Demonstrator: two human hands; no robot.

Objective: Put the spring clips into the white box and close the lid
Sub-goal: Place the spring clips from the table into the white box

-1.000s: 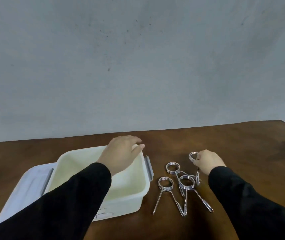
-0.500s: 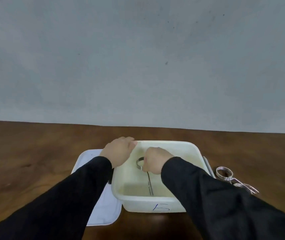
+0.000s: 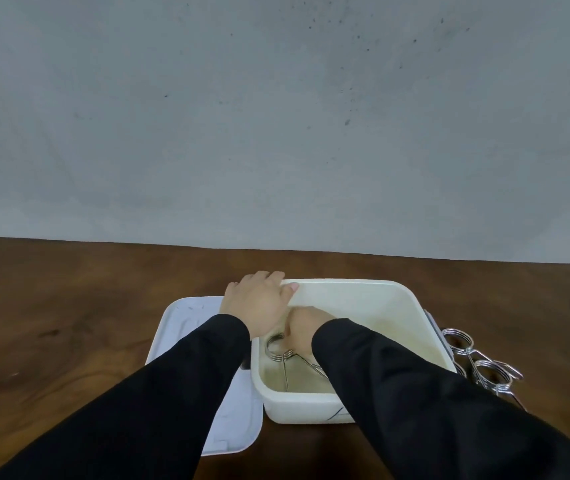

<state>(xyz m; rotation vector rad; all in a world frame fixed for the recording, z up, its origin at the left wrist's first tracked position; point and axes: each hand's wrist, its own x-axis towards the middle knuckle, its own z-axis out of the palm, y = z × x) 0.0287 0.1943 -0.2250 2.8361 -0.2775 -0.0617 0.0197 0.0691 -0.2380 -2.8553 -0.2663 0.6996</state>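
The white box point(image 3: 415, 306) stands open on the brown table, its flat white lid point(image 3: 186, 327) lying to its left. My left hand point(image 3: 257, 303) grips the box's far left corner, fingers over the rim. My right hand point(image 3: 302, 332) reaches down inside the box, fingers closed at the coil of a metal spring clip point(image 3: 278, 348). That clip's two legs rest on the box floor, pointing toward me. Several more spring clips point(image 3: 477, 367) lie in a heap on the table just right of the box, partly hidden by my right sleeve.
The dark wooden table point(image 3: 69, 323) runs back to a grey wall point(image 3: 276, 133). A grey latch point(image 3: 432, 323) sticks out on the box's right side next to the heap of clips.
My right hand lifted one clip from the heap, carried it left over the box and lowered it to the box floor. My left hand stayed on the box corner. The view swung left.
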